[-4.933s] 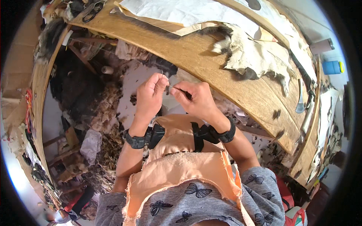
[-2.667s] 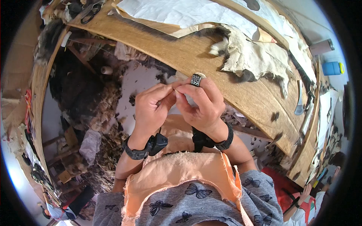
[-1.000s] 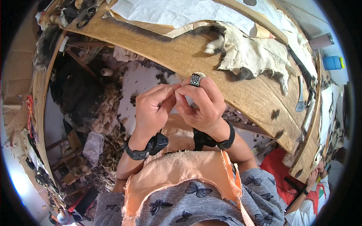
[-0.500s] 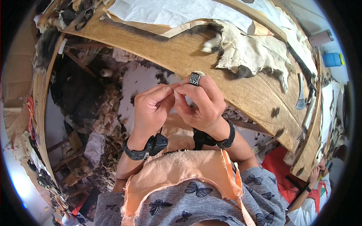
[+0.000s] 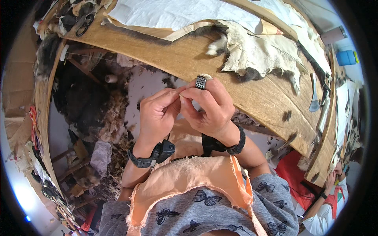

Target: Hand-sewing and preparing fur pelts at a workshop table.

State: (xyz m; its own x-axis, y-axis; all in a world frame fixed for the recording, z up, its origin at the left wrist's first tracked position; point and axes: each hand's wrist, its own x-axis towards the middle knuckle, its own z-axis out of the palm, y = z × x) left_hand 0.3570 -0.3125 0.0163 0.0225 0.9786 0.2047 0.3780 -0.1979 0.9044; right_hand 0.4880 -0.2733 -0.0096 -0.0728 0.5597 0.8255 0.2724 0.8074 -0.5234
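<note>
My left hand (image 5: 159, 112) and my right hand (image 5: 210, 104) meet above my lap, thumbs and fingertips pinched together. Something very thin is between the fingertips, too small to make out. A dimpled metal ring thimble (image 5: 201, 82) sits on a finger of the right hand. Black straps circle both wrists, the left one bearing a black device (image 5: 163, 151). Below the hands lies a peach-coloured apron (image 5: 189, 171) with frayed edges. Beyond them is the edge of a wooden table (image 5: 177, 59) with a pale hide piece (image 5: 260, 51), dark fur showing along its rim.
White sheets (image 5: 177, 13) cover the table's far side. A flat-bladed tool (image 5: 314, 94) lies at the right, near tufts of fur. A pale spool (image 5: 111, 78) and fur scraps (image 5: 118, 118) are on the floor at left. Another person's hands (image 5: 334, 179) work at the lower right.
Both hands keep the same pinch, with only a slight shift of the fingertips. The view has tilted a little. The other person's hands have moved slightly at the table's edge.
</note>
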